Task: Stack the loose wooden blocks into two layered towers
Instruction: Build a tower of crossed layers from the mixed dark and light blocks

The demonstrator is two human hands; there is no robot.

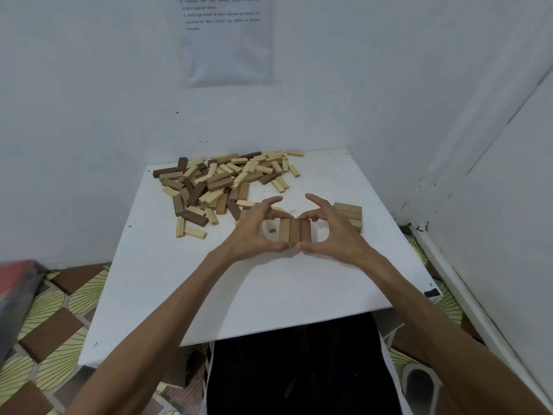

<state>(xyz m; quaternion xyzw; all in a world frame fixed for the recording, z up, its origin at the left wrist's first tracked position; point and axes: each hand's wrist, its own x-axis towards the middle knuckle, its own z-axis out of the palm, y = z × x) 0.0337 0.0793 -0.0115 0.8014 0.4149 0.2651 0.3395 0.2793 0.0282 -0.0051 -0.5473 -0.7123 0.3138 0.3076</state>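
Observation:
Three brown blocks (pixel 294 230) lie side by side as one layer on the white table (pixel 185 283), near its middle. My left hand (pixel 254 227) and my right hand (pixel 330 227) frame this layer from both sides; thumbs press its near end and fingers curl over its far end. Just right of my right hand stands a short stacked tower (pixel 350 212) of tan blocks. A big pile of loose light and dark blocks (pixel 221 179) covers the far left of the table. One light block (pixel 270 226) lies beside the layer, under my left fingers.
White walls close in behind and to the right of the table. A printed sheet (pixel 226 40) hangs on the back wall. A patterned mat (pixel 51 324) covers the floor at left, and a red and grey bundle (pixel 15 289) sits at the far left edge.

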